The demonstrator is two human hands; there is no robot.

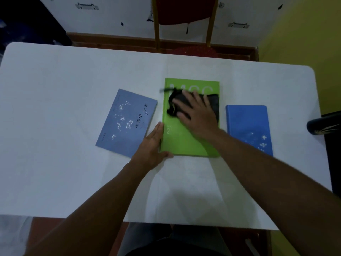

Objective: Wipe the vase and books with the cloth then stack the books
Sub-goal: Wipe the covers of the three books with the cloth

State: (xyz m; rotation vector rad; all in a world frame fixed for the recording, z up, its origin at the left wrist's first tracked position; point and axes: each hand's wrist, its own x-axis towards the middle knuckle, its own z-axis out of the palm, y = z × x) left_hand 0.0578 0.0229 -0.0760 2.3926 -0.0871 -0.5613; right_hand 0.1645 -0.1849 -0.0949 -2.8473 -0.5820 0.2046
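Three books lie flat on the white table (64, 108). A green book (184, 143) is in the middle, a grey-blue book (125, 122) with Chinese lettering lies to its left, and a bright blue book (249, 126) to its right. A dark cloth (212, 102) is spread on the upper half of the green book. My right hand (197, 115) presses flat on the cloth, fingers spread. My left hand (153, 145) rests against the green book's left edge, thumb at its near corner. A dark object (324, 124) at the right edge may be the vase; I cannot tell.
A red chair with a wooden frame (184, 21) stands behind the table's far edge. A yellow wall (304, 43) rises at the right. The table's near edge runs just in front of my body.
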